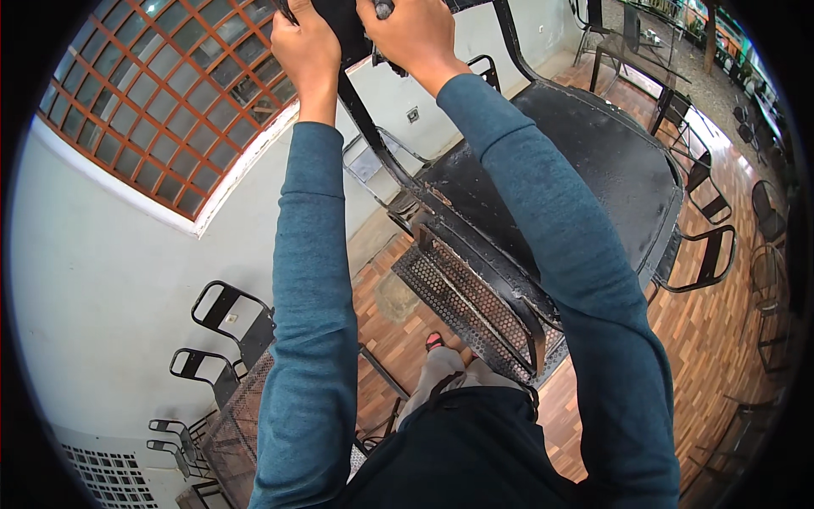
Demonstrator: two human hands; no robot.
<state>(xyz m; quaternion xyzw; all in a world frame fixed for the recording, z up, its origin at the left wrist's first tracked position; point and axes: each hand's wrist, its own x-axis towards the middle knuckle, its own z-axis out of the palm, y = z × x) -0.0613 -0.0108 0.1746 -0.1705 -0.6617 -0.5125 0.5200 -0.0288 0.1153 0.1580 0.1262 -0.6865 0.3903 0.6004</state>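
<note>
Hands are clamped on a black metal chair [475, 271] raised at twelve o'clock: left hand [307, 47] and right hand [415, 34] are closed on its top edge, apparently so its perforated seat hangs clear of the round black table [610, 161].

No packages, labels, signs or screens show anywhere in the frame.
</note>
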